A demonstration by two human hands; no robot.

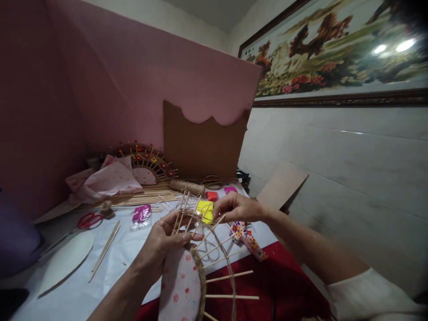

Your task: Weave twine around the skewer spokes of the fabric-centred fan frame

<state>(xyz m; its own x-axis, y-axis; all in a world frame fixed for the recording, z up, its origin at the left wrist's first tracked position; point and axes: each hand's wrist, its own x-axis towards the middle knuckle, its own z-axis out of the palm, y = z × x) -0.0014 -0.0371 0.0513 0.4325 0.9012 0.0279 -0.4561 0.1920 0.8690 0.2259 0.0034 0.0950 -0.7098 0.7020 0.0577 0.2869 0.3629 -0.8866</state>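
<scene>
My left hand grips the rim of a half-round craft piece: a pink flowered panel edged with twine, with thin wooden sticks fanning out from it. My right hand is closed in a pinch above the sticks, on what looks like a thin twine strand that loops among the spokes. Just beyond the hands lies a yellow clay packet. A patterned glue gun lies right of the piece.
On the white-covered table are red scissors, loose sticks, a pink packet, a twine spool, a stick bundle, pink paper, a finished fan piece and cardboard. A white wall is at right.
</scene>
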